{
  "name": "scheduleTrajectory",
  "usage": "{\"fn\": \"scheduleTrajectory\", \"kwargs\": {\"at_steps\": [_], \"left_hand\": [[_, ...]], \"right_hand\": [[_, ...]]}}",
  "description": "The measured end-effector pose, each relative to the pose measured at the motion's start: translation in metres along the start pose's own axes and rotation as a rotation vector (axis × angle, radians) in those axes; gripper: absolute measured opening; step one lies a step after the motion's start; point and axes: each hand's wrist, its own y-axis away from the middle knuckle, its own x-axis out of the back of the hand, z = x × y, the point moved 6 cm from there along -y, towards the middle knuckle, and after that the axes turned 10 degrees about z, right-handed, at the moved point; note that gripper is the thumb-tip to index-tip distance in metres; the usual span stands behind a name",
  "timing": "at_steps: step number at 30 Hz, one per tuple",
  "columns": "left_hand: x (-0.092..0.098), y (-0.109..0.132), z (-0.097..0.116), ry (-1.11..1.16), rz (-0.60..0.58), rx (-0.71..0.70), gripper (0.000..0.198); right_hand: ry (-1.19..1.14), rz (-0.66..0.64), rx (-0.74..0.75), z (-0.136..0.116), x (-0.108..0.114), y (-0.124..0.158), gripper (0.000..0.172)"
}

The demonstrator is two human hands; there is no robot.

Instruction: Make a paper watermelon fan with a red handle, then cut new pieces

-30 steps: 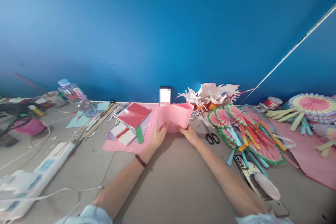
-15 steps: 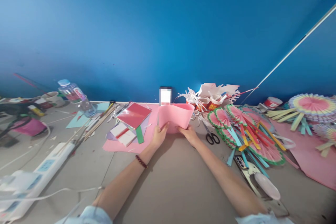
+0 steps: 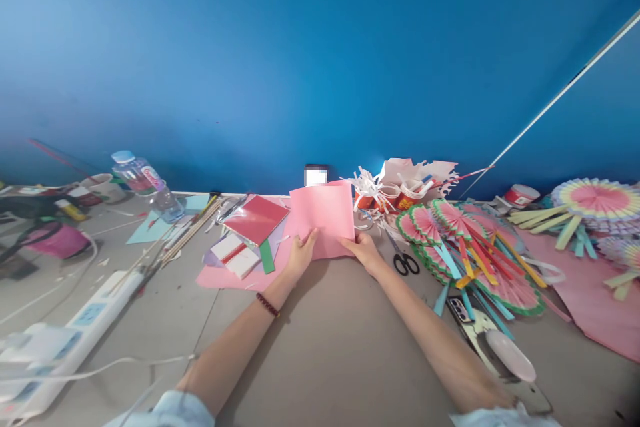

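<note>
A pink sheet of paper [image 3: 323, 210] stands raised in front of me, slightly bent. My left hand [image 3: 301, 252] grips its lower left edge, thumb on the near face. At the lower right edge, my right hand [image 3: 364, 252] pinches it the same way. The fingers behind the sheet are hidden. Under and left of it lies a larger pink sheet [image 3: 215, 277], which bears a red packet of paper [image 3: 257, 219], white pieces and a green strip [image 3: 267, 256]. Black-handled scissors [image 3: 405, 263] rest just right of my right hand.
Paper cups [image 3: 409, 195] with white strips stand by the blue wall. Pleated paper fans [image 3: 465, 240], a phone [image 3: 463, 313] and a computer mouse [image 3: 510, 355] lie to the right. On the left are a bottle [image 3: 147, 183], thin sticks [image 3: 190, 230] and a power strip [image 3: 75, 340].
The pink sheet was curled over with a rounded fold at its right. Now it stands flatter and taller, its top edge straightened. Both hands keep their hold in nearly the same place.
</note>
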Motion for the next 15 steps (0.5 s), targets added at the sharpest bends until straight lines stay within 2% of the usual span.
{"fn": "scheduleTrajectory", "kwargs": {"at_steps": [4, 15], "left_hand": [[-0.001, 0.0, -0.004, -0.012, 0.0, 0.073, 0.036], [0.005, -0.001, -0.006, 0.006, 0.085, 0.131, 0.025]], "right_hand": [[-0.055, 0.014, -0.023, 0.0, 0.0, 0.001, 0.045], [-0.127, 0.017, -0.088, 0.013, 0.005, -0.006, 0.042]]}}
